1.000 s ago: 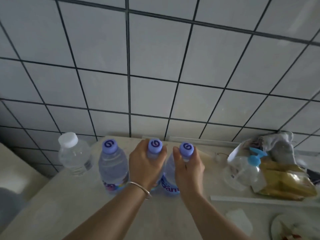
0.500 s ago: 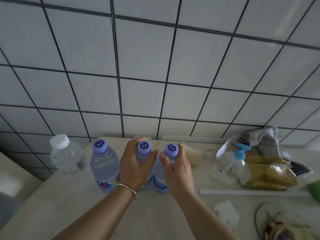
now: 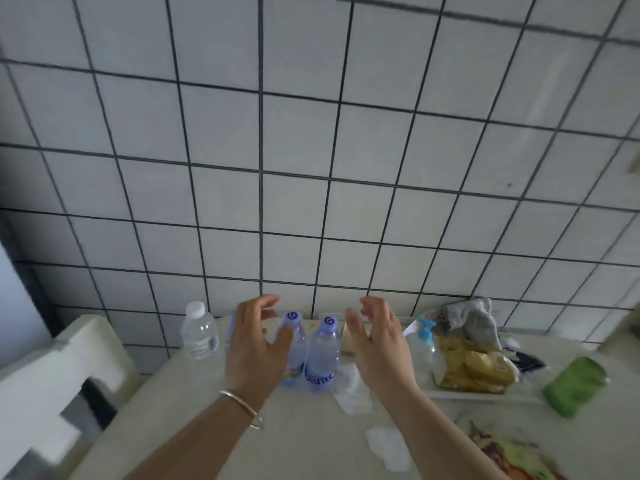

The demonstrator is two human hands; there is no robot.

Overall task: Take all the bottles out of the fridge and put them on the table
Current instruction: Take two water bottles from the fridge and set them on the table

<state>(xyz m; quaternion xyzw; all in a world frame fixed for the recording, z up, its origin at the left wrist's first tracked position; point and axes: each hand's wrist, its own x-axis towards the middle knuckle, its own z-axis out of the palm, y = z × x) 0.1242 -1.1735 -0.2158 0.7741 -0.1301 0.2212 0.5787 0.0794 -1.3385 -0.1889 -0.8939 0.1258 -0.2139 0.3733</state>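
Observation:
Several water bottles stand upright in a row on the pale table (image 3: 194, 427) by the tiled wall. A clear bottle with a white cap (image 3: 199, 332) is at the left. Two purple-capped bottles, one (image 3: 296, 344) and another (image 3: 323, 351), stand side by side in the middle; a third purple one (image 3: 230, 336) is mostly hidden behind my left hand. My left hand (image 3: 254, 344) hovers in front of the bottles, fingers relaxed and spread, holding nothing. My right hand (image 3: 379, 344) hovers to the right of them, also empty with loose fingers.
A spray bottle with a blue top (image 3: 424, 336), a yellow snack bag (image 3: 474, 368), a grey cloth (image 3: 474, 313) and a green object (image 3: 575, 382) crowd the table's right. Crumpled tissues (image 3: 351, 386) lie near the bottles. A white ledge (image 3: 52, 375) is at left.
Both hands have let go of the two purple-capped bottles and drawn back and apart; the bottles stay standing on the table. The camera has tilted up and back.

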